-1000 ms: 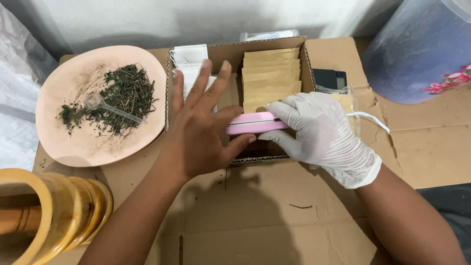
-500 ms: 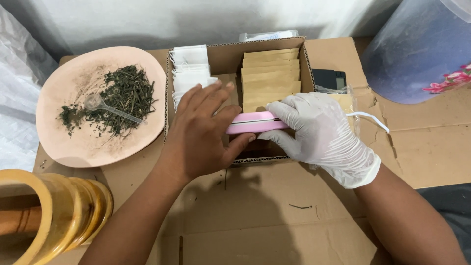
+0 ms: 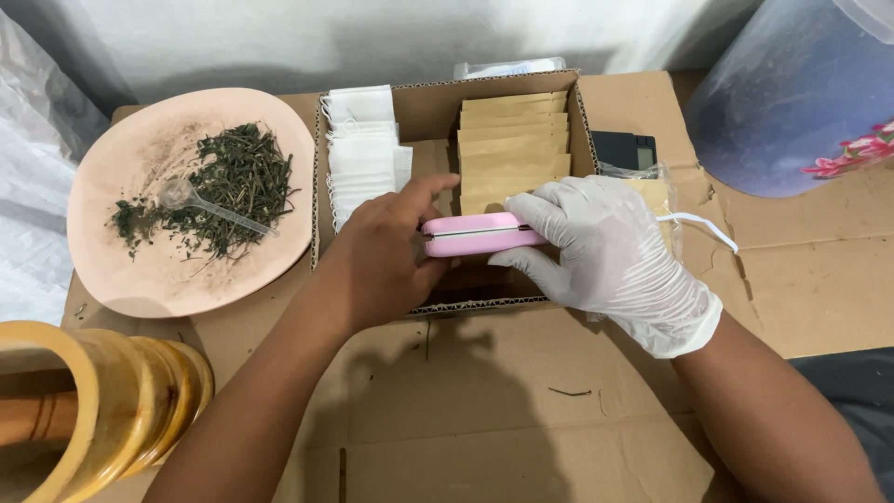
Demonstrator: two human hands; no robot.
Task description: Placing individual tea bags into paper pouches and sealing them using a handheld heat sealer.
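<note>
My right hand [image 3: 610, 256], in a white glove, grips a small pink sealer [image 3: 475, 233] with a white cord [image 3: 703, 226], held over an open cardboard box [image 3: 438, 102]. My bare left hand [image 3: 386, 256] rests at the sealer's left end, fingers curled and touching it. What lies between the sealer's jaws is hidden. Inside the box stand a row of brown paper sachets [image 3: 512, 140] and a stack of white filter bags [image 3: 361, 144].
A pink plate [image 3: 112, 270] at left holds dried green herbs [image 3: 233, 182] and a clear plastic spoon [image 3: 200, 203]. A wooden mortar [image 3: 84, 401] stands at front left. A small black scale [image 3: 624, 149] and a large translucent tub [image 3: 792, 93] are at right. Flattened cardboard [image 3: 521, 419] covers the surface.
My left hand, spread flat over the box a second ago, has curled its fingers and drawn back to the sealer's left end. The right hand and sealer stay put.
</note>
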